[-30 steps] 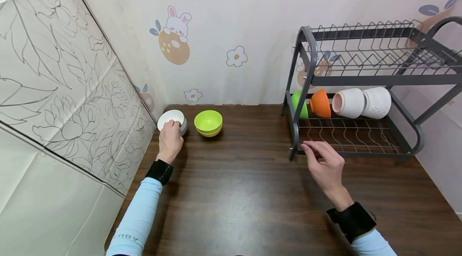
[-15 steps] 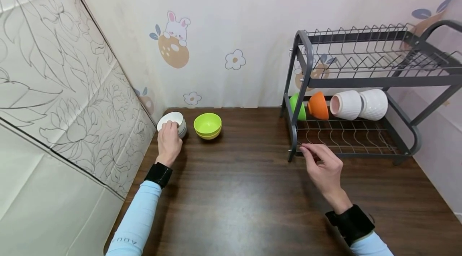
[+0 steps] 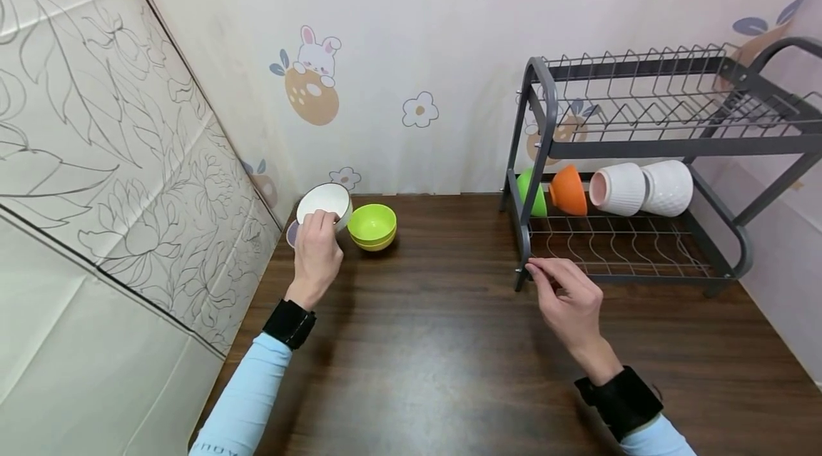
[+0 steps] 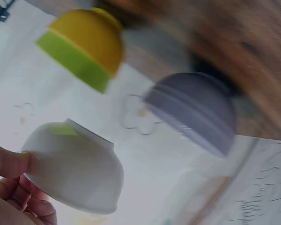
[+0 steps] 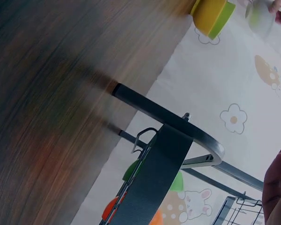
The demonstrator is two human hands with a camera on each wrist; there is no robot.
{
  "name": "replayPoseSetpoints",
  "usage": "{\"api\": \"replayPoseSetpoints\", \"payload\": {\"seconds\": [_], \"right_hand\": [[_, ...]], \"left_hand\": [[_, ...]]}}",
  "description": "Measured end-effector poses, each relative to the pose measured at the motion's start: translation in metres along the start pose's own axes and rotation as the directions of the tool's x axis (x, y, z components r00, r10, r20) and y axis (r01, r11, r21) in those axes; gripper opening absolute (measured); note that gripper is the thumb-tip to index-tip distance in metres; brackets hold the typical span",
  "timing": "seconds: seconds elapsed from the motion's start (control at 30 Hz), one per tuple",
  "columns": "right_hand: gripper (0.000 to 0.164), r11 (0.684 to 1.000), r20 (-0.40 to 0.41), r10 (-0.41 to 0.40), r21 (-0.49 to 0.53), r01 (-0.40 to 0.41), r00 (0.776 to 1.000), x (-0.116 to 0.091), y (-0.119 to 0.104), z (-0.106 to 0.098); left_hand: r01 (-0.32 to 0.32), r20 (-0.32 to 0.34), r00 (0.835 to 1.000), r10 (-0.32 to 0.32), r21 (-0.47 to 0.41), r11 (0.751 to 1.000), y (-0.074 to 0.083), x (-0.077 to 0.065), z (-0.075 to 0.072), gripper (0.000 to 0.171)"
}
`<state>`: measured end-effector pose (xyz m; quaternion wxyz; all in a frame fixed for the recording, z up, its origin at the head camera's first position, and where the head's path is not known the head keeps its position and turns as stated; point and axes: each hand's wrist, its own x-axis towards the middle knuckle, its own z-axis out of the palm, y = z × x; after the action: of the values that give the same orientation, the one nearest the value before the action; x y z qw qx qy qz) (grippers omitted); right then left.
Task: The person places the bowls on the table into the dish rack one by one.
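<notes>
My left hand (image 3: 315,252) pinches the rim of a white bowl (image 3: 325,200) between thumb and fingers, holding it raised off the table. Beneath and to its left, a lavender-grey bowl (image 4: 196,110) is mostly hidden by hand and bowl in the head view. Just right of the white bowl stands a bright green bowl (image 3: 372,223) stacked with a yellow bowl (image 4: 91,37). My right hand (image 3: 571,302) hovers near the front left leg of the dark dish rack (image 3: 523,242). Its fingers are loosely bent, thumb near the index finger, with nothing visible between them.
On the rack's lower shelf lie a green bowl (image 3: 534,192), an orange bowl (image 3: 568,190) and two white cups (image 3: 666,187), tipped sideways. The upper tier (image 3: 674,148) is wire. Walls border the brown table (image 3: 417,349) at the back and left.
My left hand has lifted the white bowl off the lavender-grey one and moved it slightly right and up. The right hand has shifted slightly left.
</notes>
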<state>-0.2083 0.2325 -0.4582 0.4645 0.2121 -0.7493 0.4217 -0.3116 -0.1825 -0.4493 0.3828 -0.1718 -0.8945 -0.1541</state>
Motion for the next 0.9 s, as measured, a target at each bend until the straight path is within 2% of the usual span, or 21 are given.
{"api": "replayPoseSetpoints", "payload": {"seconds": [0.13, 0.37, 0.5, 0.6, 0.73, 0.9], "right_hand": [[0.029, 1.000, -0.011, -0.016, 0.013, 0.016, 1.000, 0.005, -0.011, 0.002], [0.023, 1.000, 0.004, -0.019, 0.018, 0.019, 1.000, -0.005, 0.014, 0.006], [0.030, 1.000, 0.013, -0.017, 0.017, 0.017, 1.000, 0.003, 0.010, 0.007], [0.027, 0.999, 0.037, -0.032, 0.037, 0.030, 0.999, 0.006, 0.009, 0.009], [0.012, 0.996, 0.083, -0.073, 0.054, 0.069, 0.994, 0.008, 0.010, 0.013], [0.022, 0.994, 0.139, -0.104, 0.055, 0.097, 0.985, 0.013, 0.010, 0.016]], "left_hand": [[-0.035, 0.009, 0.999, 0.036, -0.038, 0.999, 0.023, 0.000, -0.005, 0.029], [-0.089, 0.014, 0.996, 0.091, -0.107, 0.990, 0.055, -0.002, -0.010, 0.014], [-0.129, 0.012, 0.991, 0.131, -0.119, 0.984, 0.067, -0.003, -0.012, 0.014], [-0.170, 0.015, 0.985, 0.173, -0.124, 0.978, 0.076, -0.004, -0.013, 0.014], [-0.232, 0.029, 0.971, 0.238, -0.133, 0.964, 0.088, -0.005, -0.014, 0.011], [-0.296, 0.064, 0.949, 0.310, -0.160, 0.942, 0.105, -0.007, -0.015, 0.020]]}}
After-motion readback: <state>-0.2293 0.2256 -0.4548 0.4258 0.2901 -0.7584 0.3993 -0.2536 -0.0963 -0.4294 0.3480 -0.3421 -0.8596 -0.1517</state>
